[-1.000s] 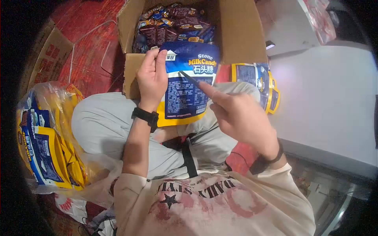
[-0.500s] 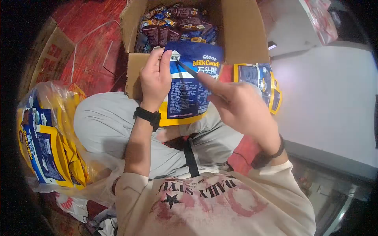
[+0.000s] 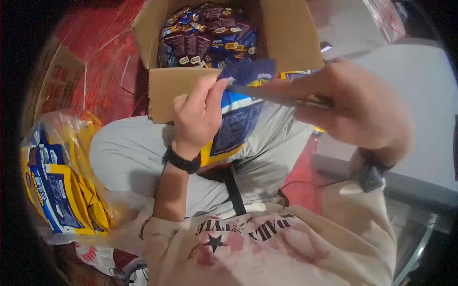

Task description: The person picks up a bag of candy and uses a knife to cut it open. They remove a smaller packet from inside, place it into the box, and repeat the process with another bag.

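My left hand (image 3: 198, 112) pinches the left edge of a blue, white and yellow candy pouch (image 3: 236, 126), which hangs tilted over my lap. My right hand (image 3: 353, 102), blurred by motion, is closed on a dark, thin tool (image 3: 267, 93), whose blade reaches left across the upper part of the pouch to near my left fingertips. The tool looks like a knife or scissors; its exact shape is blurred. Behind the pouch, a cardboard box (image 3: 183, 93) holds many small dark wrapped packets (image 3: 191, 43).
At the left, a clear plastic bag (image 3: 71, 121) holds several yellow and blue pouches (image 3: 64, 195). Another pouch (image 3: 291, 74) lies right of the box, partly hidden by my right hand. A white surface (image 3: 420, 95) stands at the right, and a cardboard piece (image 3: 59, 86) at the upper left.
My right hand has moved right and up with the tool. The pouch has tilted and its top looks folded or bent. My left hand has shifted slightly right and down.
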Tool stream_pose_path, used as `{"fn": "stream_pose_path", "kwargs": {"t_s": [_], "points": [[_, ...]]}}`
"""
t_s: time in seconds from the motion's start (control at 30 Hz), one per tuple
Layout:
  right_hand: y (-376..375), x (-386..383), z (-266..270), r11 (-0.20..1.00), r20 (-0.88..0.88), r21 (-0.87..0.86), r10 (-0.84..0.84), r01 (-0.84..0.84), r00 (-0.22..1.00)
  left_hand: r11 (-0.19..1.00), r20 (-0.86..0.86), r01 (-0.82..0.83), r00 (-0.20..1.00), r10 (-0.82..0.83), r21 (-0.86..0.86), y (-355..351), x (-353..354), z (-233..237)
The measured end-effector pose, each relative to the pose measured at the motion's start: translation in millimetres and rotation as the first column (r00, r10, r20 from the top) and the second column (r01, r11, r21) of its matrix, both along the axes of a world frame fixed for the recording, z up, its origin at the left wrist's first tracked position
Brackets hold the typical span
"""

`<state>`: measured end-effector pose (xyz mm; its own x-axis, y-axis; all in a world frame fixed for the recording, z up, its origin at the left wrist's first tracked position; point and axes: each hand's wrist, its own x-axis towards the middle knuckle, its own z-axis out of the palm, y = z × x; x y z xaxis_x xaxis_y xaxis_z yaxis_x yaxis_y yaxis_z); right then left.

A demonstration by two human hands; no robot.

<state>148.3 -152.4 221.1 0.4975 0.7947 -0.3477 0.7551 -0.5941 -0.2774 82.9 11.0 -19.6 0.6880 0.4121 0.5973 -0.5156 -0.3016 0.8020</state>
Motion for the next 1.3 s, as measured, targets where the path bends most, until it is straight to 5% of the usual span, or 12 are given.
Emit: {"fn": "stream_pose_path", "kwargs": {"t_s": [0.03, 0.3, 0.37, 0.43, 0.5, 0.57, 0.6, 0.67, 0.77, 0.97, 1.2, 1.3], "points": [[8.1, -1.0, 20.9, 0.983, 0.008, -0.182, -0.028, 0.029, 1.000, 0.999, -0.030, 0.040, 0.999, -0.039, 0.005, -1.4, -5.8, 10.3], [1.0, 2.6, 40.5, 0.973, 0.094, -0.183, 0.162, -0.143, 0.982, 0.925, 0.063, 0.228, 0.964, -0.258, 0.303, -22.5, -11.2, 22.7], [30.3, -1.2, 48.1, 0.838, -0.083, -0.510, -0.272, 0.193, 0.959, 0.910, 0.050, 0.282, 0.949, -0.311, 0.304, -25.7, -14.7, 24.7], [40.8, 21.4, 50.0, 0.750, -0.154, -0.628, -0.383, 0.209, 0.911, 0.934, 0.026, 0.229, 0.969, -0.245, 0.272, -29.9, -17.5, 20.6], [24.2, 58.1, 46.2, 0.807, -0.753, -0.461, -0.136, -0.369, 0.644, 0.895, -0.061, 0.323, 0.945, -0.320, 0.306, -26.1, -29.7, 26.9], [38.6, 34.7, 22.0, 0.614, -0.530, -0.751, -0.342, -0.243, 0.776, 0.953, -0.160, 0.304, 0.940, -0.300, -0.001, -23.8, -40.6, 35.9], [34.6, 33.4, 9.2, 0.639, -0.562, -0.713, -0.273, -0.289, 0.781, 0.945, -0.168, 0.327, 0.932, -0.320, 0.012, -21.4, -42.9, 45.1], [23.1, 32.1, -2.0, 0.712, -0.561, -0.666, -0.282, -0.222, 0.778, 0.878, -0.005, 0.307, 0.943, -0.333, -0.368, -13.9, -42.1, 64.0], [11.9, 20.1, -0.3, 0.809, -0.510, -0.576, -0.239, -0.121, 0.826, 0.925, -0.124, 0.233, 0.952, -0.280, -0.301, 6.8, -35.4, 55.1], [-64.0, 1.4, -56.8, 0.966, -0.701, -0.226, -0.249, 0.123, 0.668, 0.946, -0.355, 0.188, 0.893, -0.276, -0.263, 44.9, -35.0, 3.5], [-99.8, -63.3, -158.8, 0.753, -0.870, -0.069, -0.367, 0.654, 0.331, 0.995, -0.599, 0.080, 0.795, -0.097, -0.055, 47.8, -48.4, 2.2], [-95.3, -89.5, -195.8, 0.621, -0.913, 0.012, -0.313, 0.784, 0.262, 0.995, -0.497, 0.067, 0.863, -0.092, -0.069, 35.4, -54.3, 20.6]]}}
